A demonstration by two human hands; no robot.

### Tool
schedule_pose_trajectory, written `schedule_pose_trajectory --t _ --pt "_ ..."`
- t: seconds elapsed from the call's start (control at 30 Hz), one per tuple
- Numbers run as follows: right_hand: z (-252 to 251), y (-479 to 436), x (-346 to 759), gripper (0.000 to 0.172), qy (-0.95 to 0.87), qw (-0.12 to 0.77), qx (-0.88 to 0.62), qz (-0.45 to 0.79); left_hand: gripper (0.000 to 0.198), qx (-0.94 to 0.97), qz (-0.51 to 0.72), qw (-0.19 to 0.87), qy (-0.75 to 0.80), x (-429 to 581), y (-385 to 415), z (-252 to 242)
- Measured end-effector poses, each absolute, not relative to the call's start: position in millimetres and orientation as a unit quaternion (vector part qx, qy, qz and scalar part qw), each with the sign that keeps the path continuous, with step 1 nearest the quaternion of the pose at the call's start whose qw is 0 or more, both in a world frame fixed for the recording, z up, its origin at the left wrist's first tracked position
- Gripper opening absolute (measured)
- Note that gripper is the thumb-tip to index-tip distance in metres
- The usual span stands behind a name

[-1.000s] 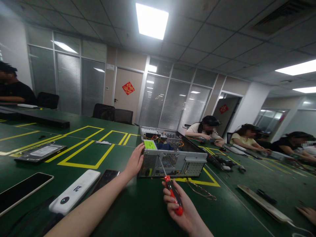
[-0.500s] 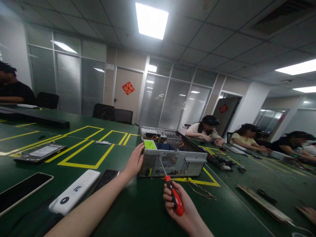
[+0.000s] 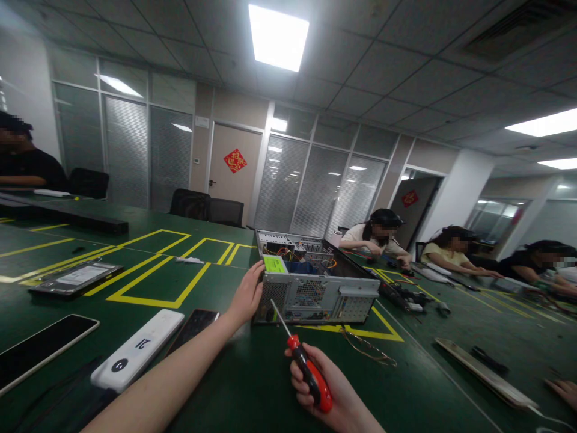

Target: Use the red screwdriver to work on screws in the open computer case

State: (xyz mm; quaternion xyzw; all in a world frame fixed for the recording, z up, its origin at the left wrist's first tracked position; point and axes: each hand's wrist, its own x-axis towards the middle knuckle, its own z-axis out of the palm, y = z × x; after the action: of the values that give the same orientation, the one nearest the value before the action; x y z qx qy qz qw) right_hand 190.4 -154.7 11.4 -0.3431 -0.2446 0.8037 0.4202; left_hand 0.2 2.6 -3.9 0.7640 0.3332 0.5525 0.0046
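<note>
An open grey computer case [image 3: 315, 282] lies on the green table [image 3: 252, 385], its rear panel facing me and cables showing inside. My left hand [image 3: 246, 294] presses flat against the case's left rear corner, fingers spread. My right hand [image 3: 324, 385] is wrapped round the red and black handle of a screwdriver [image 3: 302, 364]. The metal shaft points up and left, its tip just short of the rear panel.
On the left of the table lie a white power bank [image 3: 135, 349], a dark phone [image 3: 193, 325], a tablet [image 3: 42, 346] and a flat drive [image 3: 74, 278]. Tools and a long panel [image 3: 484, 373] lie at right. Several people sit at the far right, one at far left.
My right hand has drawn the screwdriver back and to the left, so its tip has come off the case's rear panel. My left hand has stayed on the case.
</note>
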Motion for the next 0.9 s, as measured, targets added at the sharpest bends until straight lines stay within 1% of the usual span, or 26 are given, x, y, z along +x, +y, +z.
schedule_pose_trajectory --t 0.07,0.2,0.33,0.9 --pt "1 -155 184 0.032 -0.262 0.372 -0.384 0.804 0.042 0.765 0.552 0.007 0.332 0 2 -3" --pt "-19 -149 174 0.034 -0.289 0.329 -0.459 0.773 0.042 0.766 0.552 0.009 0.33 0 1 -2" --pt "-27 -143 172 0.034 -0.29 0.344 -0.469 0.76 0.042 0.765 0.551 0.007 0.333 0 1 -2" --pt "-25 -142 169 0.032 -0.278 0.365 -0.475 0.751 0.042 0.765 0.554 0.007 0.329 1 0 -1"
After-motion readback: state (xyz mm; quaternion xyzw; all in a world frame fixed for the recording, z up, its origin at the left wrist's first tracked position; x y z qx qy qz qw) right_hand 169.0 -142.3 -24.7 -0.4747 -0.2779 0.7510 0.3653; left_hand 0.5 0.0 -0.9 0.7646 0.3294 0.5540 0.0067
